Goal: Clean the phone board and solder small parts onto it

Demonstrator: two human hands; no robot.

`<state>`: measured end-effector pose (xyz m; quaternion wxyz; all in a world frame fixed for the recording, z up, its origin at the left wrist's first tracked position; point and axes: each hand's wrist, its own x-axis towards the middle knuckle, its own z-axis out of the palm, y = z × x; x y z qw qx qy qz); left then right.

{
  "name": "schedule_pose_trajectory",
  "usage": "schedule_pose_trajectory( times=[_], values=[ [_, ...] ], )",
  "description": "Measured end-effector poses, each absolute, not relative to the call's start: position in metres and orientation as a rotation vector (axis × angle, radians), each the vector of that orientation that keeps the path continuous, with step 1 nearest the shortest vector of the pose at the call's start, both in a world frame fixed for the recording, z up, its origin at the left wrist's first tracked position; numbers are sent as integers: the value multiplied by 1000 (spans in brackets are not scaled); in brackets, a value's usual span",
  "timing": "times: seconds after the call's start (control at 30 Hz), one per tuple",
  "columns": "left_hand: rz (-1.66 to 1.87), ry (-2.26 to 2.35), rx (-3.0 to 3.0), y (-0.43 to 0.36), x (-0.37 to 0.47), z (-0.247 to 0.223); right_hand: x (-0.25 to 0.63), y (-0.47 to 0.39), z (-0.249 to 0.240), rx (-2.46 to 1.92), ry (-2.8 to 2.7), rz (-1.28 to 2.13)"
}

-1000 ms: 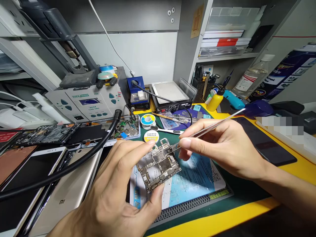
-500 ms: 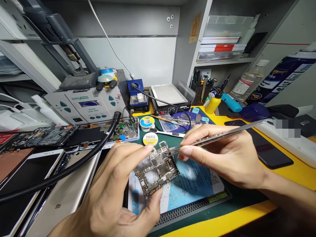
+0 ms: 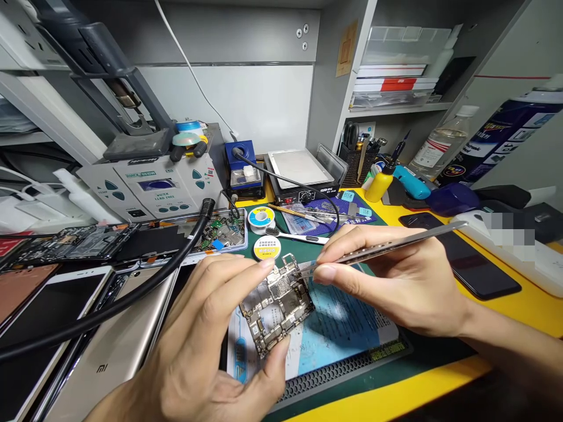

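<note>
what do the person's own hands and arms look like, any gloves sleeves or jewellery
Both the left hand and the right hand are bare: no gloves, and no rings on the fingers that show. The right wrist and forearm show no watch, bracelet or sleeve. The left forearm is largely out of view, so a sleeve there can't be ruled out.

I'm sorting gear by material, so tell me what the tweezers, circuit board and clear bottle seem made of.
Tweezers: metal, probably steel, with a smooth grey sheen.
Circuit board: probably rigid laminate carrying metal, judging by its flat shape and silvery, glinting face.
Clear bottle: likely plastic, see-through and glossy; glass isn't ruled out.
</note>
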<state>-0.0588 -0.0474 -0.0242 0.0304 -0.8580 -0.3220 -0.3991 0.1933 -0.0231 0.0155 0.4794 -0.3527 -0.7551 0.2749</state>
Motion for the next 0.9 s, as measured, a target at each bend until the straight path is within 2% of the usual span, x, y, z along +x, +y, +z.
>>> schedule_pose_trajectory(
  times=[0.9],
  values=[
    [-1220,-969,-2666,-47,-60,-24,192,-22,13,-776,-1866,617]
  ],
)
